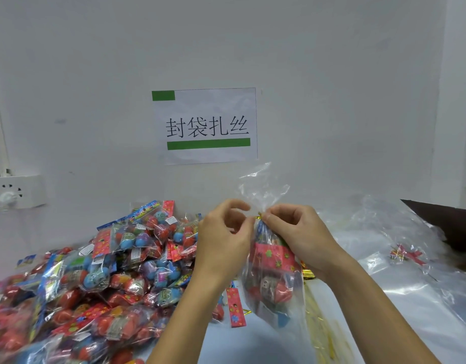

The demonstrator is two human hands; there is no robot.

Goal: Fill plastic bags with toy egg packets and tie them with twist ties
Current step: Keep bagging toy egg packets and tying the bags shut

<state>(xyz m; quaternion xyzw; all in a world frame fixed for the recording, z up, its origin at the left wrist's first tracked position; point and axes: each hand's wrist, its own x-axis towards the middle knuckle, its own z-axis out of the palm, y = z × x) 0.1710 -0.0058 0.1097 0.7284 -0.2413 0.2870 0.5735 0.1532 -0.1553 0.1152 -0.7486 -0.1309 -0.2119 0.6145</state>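
Across the left half of the frame a heap of toy egg packets [103,271] lies piled on the desk [253,345], red and blue eggs under crinkled film. Just right of that heap, near the middle of the frame, the left hand [224,240] is raised above the desk with its fingers curled inward and its thumb and forefinger brought together at the gold twist tie [258,216]; the grip looks pinched on one end of the tie, though the tie is small and partly covered. The tie sits at the gathered neck of the plastic bag [274,274], exactly between the two hands and touching both. From this neck the bag's long axis runs almost straight down: the filled body hangs below the grips, toward the lower middle of the frame, while the loose clear top fans upward toward the paper sign [205,126] on the wall. Immediately right of the neck, the right hand [297,235] has its grip clamped on the neck and the tie's other end, fingers wrapped around the film. Both hands are equally near, so the winding to come probably turns about that vertical neck. Farther right, empty clear bags [410,258] lie spread on the desk.
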